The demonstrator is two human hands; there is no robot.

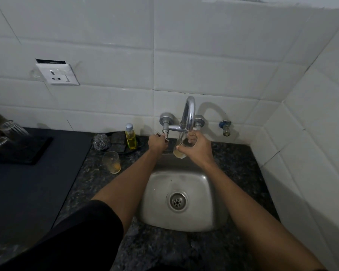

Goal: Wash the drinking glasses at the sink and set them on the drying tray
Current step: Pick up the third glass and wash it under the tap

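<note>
Right hand [199, 148] has its grip wrapped around a glass [181, 146], tilted under the tap [188, 112] spout over the back edge of the sink [179, 200]; there's yellowish liquid in the bottom. Left hand [156, 142] grips the tap handle [161, 135]. Second dirty glass [112, 162] stands on the dark speckled surface [98, 173], left of the sink, near a soap bottle [130, 136] and a scrubber [101, 141]. Black tray [27, 153] sits far left with clear glasses [12, 130] on it. No label or writing readable anywhere.

One yellow-stained glass [181, 146] tilts under the tap; another [112, 162] stands on the counter.
</note>
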